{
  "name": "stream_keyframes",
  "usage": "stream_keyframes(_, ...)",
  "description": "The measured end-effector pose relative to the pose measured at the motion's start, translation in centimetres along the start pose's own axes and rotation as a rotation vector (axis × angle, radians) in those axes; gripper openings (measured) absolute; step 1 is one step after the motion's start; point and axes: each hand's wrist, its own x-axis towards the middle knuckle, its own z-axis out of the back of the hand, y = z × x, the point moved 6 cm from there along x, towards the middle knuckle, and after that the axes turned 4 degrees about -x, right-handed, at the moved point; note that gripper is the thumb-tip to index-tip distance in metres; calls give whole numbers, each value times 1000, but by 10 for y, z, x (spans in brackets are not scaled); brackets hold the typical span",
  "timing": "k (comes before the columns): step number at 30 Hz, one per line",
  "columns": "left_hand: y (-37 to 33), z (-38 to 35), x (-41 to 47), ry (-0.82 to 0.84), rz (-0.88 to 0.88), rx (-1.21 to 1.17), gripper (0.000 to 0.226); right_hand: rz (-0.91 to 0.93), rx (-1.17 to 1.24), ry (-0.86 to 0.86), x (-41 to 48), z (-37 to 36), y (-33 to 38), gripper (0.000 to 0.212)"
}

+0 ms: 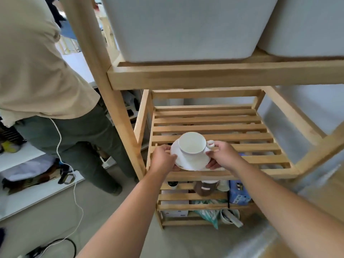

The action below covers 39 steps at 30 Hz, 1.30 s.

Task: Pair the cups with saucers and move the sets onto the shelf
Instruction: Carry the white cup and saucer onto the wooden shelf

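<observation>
A white cup [191, 143] stands upright on a white saucer [188, 162], its handle pointing right. Both my hands hold the saucer by its rim: my left hand [163, 158] grips the left edge, my right hand [224, 155] the right edge. The set hovers over the front left part of the slatted wooden shelf [223, 127], at the shelf's front rail. Whether the saucer touches the slats is hidden by my hands.
Two large white bins [186, 27] sit on the shelf level above. The lower level holds a brown jar [203, 189], a blue box [239, 194] and bags. A person in a beige shirt [37, 71] stands at the left beside a white cable [74, 192].
</observation>
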Motion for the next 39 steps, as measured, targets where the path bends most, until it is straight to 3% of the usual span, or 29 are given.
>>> stream_keyframes(17,-3,-14,98,-227,-4,56,24,42,33,-32,103,-9,6,13)
stream_keyframes(22,-12,-11,112,-291,-1,68,4,66,28,-87,122,-12,17,13)
stream_keyframes(34,-17,-9,123,-368,-28,-35,40,23,173,-233,143,-12,23,11)
stream_keyframes(39,-3,-14,111,-341,-79,-77,44,19,276,-238,130,-15,8,12)
